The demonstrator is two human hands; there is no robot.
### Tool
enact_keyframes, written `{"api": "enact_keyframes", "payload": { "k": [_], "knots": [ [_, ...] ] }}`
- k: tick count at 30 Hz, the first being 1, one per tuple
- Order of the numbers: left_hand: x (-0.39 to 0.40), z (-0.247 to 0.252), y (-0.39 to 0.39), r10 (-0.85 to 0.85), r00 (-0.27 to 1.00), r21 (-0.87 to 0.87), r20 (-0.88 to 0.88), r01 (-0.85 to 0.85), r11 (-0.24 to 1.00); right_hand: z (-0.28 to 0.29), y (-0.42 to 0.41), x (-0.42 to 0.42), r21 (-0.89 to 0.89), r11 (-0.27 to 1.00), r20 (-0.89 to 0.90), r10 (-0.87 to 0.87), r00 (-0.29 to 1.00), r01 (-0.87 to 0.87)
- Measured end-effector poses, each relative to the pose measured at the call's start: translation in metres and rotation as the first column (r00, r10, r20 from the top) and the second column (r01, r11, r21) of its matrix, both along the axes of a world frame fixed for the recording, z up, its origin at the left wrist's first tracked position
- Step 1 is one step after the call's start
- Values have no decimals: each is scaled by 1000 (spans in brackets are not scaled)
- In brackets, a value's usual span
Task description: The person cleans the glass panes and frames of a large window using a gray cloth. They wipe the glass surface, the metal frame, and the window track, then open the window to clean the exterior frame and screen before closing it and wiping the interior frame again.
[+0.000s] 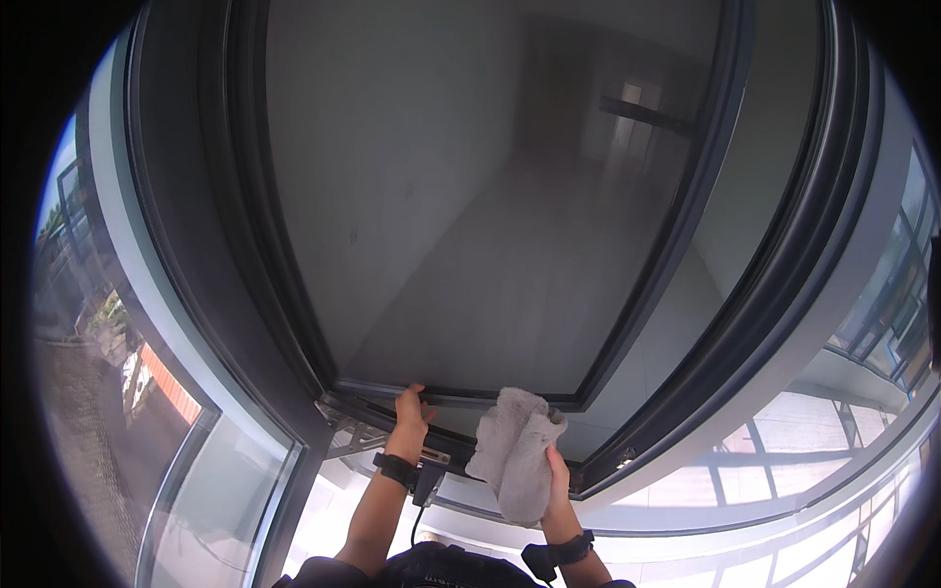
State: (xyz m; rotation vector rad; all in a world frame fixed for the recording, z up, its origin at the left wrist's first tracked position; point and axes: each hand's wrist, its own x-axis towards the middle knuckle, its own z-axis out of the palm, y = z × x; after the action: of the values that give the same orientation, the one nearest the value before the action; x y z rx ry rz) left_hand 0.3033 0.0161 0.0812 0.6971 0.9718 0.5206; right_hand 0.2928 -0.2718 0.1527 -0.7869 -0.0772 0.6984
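A dark-framed window sash (470, 220) with a glass pane stands ajar in front of me. My left hand (413, 411) takes hold of the sash's bottom rail (485, 399) near its left part, fingers at the edge. In my right hand (559, 474) is a folded grey cloth (514, 456), fluffy like a towel. The cloth hangs just below the bottom rail and covers part of it. Most of the right-hand fingers are hidden behind the cloth. Below the left hand, a metal friction stay (360, 441) reaches from the frame corner.
The outer window frame (706, 353) curves around the sash on the right. A dark device with a cable (428, 485) sits under my left wrist. Another glass panel (220, 500) is at lower left. Sunlit pale floor (801, 441) shows at right.
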Motion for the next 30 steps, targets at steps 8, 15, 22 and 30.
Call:
{"api": "enact_keyframes", "payload": {
  "k": [8, 15, 22, 30],
  "knots": [
    [-72, 229, -87, -155, 879, 884, 452, -416, 214, 167, 79, 35, 313, 948, 385, -173, 906, 48],
    [-20, 391, -88, -673, 716, 940, 186, -329, -91, 328, 111, 65, 650, 744, 460, -547, 699, 155],
    [19, 504, -106, -964, 223, 984, 147, -127, 121, 430, 92, 80, 868, 212, 434, -764, -478, 449],
    [74, 538, -92, -618, 773, 925, 142, -326, -196, 446, 104, 218, 688, -122, 686, -212, -696, 715]
  ]
}}
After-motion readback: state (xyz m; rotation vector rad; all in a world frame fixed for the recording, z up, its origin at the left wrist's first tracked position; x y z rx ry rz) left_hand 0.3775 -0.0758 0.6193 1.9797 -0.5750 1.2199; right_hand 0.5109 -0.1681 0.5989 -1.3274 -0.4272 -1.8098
